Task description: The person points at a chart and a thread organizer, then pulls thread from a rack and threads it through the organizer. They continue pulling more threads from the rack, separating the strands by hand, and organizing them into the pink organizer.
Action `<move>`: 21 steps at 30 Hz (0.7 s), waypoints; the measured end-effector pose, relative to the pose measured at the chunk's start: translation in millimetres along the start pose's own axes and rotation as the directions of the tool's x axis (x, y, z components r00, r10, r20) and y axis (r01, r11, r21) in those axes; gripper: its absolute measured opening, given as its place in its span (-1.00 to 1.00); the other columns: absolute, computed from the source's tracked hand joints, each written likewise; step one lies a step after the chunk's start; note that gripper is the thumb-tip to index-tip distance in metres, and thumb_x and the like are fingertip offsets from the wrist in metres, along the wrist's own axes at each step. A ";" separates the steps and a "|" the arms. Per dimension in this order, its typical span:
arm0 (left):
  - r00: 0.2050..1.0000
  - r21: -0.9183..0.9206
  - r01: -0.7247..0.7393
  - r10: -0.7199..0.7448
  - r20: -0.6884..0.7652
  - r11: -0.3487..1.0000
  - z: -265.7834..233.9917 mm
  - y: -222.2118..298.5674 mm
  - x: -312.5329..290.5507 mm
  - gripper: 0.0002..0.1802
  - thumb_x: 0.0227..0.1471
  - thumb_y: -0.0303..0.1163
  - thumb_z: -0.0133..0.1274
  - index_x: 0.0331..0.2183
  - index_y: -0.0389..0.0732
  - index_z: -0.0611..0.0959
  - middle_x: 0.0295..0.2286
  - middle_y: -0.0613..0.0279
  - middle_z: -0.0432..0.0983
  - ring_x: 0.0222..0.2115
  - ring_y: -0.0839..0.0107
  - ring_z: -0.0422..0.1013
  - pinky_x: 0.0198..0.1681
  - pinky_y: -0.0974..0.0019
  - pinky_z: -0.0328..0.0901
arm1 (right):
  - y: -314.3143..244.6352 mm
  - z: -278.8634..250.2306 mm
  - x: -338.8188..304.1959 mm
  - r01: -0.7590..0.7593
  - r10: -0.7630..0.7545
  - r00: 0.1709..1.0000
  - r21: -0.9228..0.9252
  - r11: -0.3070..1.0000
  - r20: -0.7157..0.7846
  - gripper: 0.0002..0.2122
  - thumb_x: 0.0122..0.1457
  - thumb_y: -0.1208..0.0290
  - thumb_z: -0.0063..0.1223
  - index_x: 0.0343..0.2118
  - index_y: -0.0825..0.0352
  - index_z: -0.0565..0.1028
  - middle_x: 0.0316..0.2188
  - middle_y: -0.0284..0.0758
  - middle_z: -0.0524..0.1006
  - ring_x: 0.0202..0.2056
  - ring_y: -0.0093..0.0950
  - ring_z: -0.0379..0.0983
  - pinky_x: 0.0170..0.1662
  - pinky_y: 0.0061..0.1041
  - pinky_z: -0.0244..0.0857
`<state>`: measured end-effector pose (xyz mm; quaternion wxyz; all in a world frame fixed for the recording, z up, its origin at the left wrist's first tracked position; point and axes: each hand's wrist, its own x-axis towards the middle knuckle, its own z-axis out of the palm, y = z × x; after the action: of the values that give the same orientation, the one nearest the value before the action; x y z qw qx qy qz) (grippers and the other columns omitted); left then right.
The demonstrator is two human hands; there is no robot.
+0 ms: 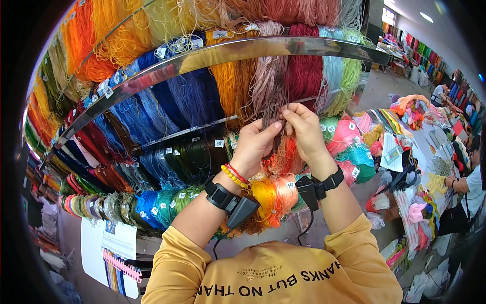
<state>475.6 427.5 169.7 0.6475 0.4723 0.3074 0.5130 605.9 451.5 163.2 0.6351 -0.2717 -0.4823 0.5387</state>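
L hand (257, 142), R hand (306, 130): pinching brown threads (272, 96) below lower edge, metal rail (235, 49); best w/ light, even tension.

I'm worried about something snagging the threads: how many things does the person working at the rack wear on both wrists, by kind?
Black straps with black units attached: 2 (one behind the left hand, one behind the right hand)
Yellow beaded bracelet: 1 (left)
Red bracelet: 1 (left)
Total: 4
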 end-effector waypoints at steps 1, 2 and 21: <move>1.000 -0.001 0.001 -0.001 0.001 1.000 4.4 1.9 -1.9 -0.90 -0.07 -0.38 -0.02 -0.50 -0.18 0.45 -0.75 0.53 0.19 -0.80 0.74 -0.01 -0.76 0.61 -0.14 | -0.3 -0.6 0.1 0.008 -0.008 1.000 -0.066 0.998 0.006 -0.91 0.01 0.51 -0.09 -0.41 0.37 0.37 -0.58 -0.47 0.37 -0.65 -0.78 0.18 -0.59 -0.81 0.07; 1.000 0.017 -0.013 0.013 -0.023 1.000 9.9 3.7 -3.9 -0.90 -0.08 -0.37 -0.01 -0.50 -0.19 0.46 -0.75 0.53 0.19 -0.80 0.74 -0.01 -0.76 0.61 -0.14 | -0.6 -0.3 0.3 0.007 -0.007 1.000 -0.067 0.998 0.004 -0.91 0.01 0.51 -0.09 -0.41 0.37 0.37 -0.58 -0.47 0.37 -0.65 -0.78 0.18 -0.59 -0.81 0.07; 0.994 0.200 -0.083 0.095 -0.051 0.976 8.9 -10.5 7.4 -0.88 -0.08 -0.38 -0.03 -0.47 -0.23 0.51 -0.77 0.52 0.20 -0.79 0.73 0.04 -0.74 0.61 -0.07 | -45.2 16.1 69.9 0.260 -0.442 0.897 -0.844 0.469 0.031 -0.78 -0.11 0.24 0.01 -0.47 0.30 0.46 -0.62 -0.32 0.46 -0.55 -0.44 0.41 -0.44 -0.51 0.25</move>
<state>489.5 431.6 163.8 0.5643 0.5317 0.3547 0.5225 607.3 502.5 230.9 0.5701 -0.4837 -0.6600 0.0742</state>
